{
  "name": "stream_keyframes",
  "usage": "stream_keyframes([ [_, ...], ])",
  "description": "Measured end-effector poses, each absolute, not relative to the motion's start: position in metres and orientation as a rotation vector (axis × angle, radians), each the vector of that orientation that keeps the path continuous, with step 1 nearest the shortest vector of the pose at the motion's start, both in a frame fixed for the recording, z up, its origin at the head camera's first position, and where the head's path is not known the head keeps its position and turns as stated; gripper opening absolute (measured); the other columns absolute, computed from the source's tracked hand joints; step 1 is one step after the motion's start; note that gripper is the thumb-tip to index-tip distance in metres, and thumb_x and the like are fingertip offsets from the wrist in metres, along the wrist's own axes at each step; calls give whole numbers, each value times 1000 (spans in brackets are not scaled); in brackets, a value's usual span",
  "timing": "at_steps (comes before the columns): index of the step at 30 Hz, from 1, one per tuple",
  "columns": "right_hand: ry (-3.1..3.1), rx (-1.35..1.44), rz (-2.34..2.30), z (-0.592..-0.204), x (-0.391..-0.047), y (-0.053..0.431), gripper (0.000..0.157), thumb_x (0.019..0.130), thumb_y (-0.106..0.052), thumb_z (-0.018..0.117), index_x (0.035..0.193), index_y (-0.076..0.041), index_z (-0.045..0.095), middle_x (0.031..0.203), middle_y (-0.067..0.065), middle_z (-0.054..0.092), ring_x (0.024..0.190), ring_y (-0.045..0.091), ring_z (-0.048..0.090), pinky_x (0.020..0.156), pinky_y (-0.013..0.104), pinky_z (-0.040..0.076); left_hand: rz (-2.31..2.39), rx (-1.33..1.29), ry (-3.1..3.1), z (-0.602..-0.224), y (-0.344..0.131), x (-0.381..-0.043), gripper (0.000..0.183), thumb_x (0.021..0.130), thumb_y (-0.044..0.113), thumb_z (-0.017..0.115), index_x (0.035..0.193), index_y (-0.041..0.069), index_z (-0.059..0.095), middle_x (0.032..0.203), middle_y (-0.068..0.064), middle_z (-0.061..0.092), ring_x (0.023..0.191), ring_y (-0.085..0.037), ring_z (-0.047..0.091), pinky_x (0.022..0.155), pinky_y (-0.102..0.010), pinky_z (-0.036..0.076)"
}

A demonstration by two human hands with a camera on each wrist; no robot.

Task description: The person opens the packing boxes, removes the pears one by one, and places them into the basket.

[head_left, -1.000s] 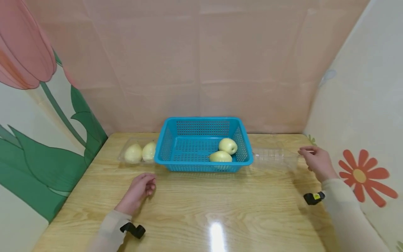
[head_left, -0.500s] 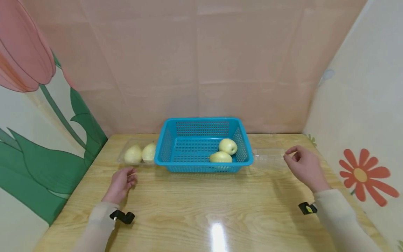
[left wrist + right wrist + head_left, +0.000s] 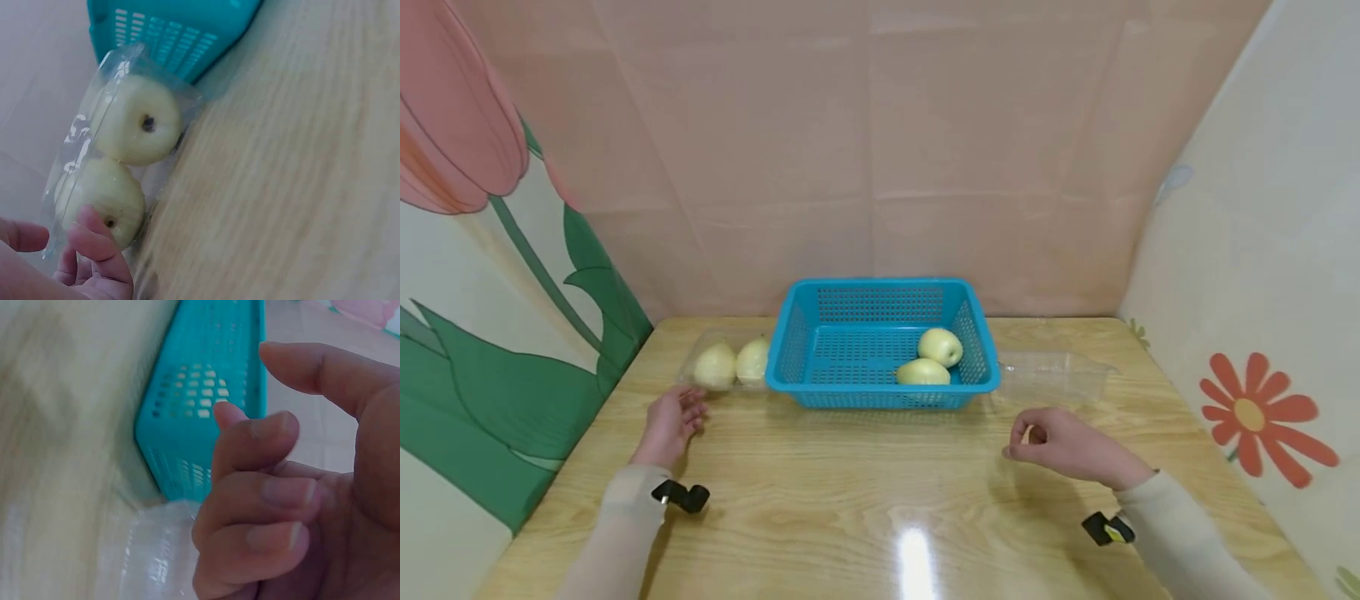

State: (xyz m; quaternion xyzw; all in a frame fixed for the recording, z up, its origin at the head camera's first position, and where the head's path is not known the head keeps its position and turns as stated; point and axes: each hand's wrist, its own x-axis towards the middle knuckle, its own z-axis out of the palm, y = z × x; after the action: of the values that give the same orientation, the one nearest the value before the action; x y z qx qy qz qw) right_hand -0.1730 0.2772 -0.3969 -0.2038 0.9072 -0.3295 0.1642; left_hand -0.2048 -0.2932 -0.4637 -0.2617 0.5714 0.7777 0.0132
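Observation:
My left hand (image 3: 670, 423), fingers loosely bent and holding nothing, is just in front of a clear plastic box (image 3: 187, 97) with two pale yellow pears. In the left wrist view its fingertips overlap the nearer pear (image 3: 103, 194); the other pear (image 3: 137, 119) sits beyond, beside the basket. My right hand (image 3: 1071, 446) hovers over the table in front of the basket's right end, thumb and index finger curved, nothing between them. Two more pears, one upper (image 3: 940, 347) and one lower (image 3: 922, 372), lie in the right half of the blue plastic basket (image 3: 880, 389).
Another clear plastic box (image 3: 1052, 377), see-through, lies right of the basket, close to its side. The wooden table (image 3: 850, 500) ends at a pink backdrop (image 3: 880, 167) behind, with printed floral panels at both sides.
My right hand has left the right plastic box, moving left and toward me. My left hand has moved left and forward to the pear box. Basket and pears look the same.

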Motion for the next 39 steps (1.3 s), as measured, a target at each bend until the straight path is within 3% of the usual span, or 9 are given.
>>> stream_keyframes([
  [10,2487,-678,-956,-414,-171,268,17,94,-26,69,91,-10,67,63,-7,50,53,3,41,48,22,37,2456,-828,1675,-453,-298,-202,16,107,24,38,119,15,44,93,8,63,80,-6,60,64,-20,46],
  [23,2467,-689,-922,-422,-173,259,15,96,-23,66,92,-9,68,65,-6,55,55,5,44,51,23,40,2447,-798,1693,-454,-301,-203,25,109,32,34,115,10,45,92,8,62,83,-6,58,68,-20,47],
  [31,2488,-726,-928,-427,-172,255,11,95,-20,66,92,-9,68,70,-5,59,59,5,50,52,24,44,2550,-828,1643,-449,-303,-204,23,107,24,43,106,7,58,90,2,62,79,-9,57,64,-21,48],
  [34,2497,-742,-926,-429,-173,253,10,95,-19,66,92,-10,68,76,-3,63,62,6,53,54,25,46,2530,-815,1704,-449,-305,-203,17,106,20,45,117,11,54,91,3,61,77,-8,57,63,-20,48],
  [39,2499,-777,-939,-430,-171,248,7,94,-16,66,92,-9,68,80,-1,66,67,7,56,57,25,48,2427,-837,1885,-452,-306,-203,51,106,20,47,154,19,31,92,8,62,73,-4,56,62,-19,49],
])
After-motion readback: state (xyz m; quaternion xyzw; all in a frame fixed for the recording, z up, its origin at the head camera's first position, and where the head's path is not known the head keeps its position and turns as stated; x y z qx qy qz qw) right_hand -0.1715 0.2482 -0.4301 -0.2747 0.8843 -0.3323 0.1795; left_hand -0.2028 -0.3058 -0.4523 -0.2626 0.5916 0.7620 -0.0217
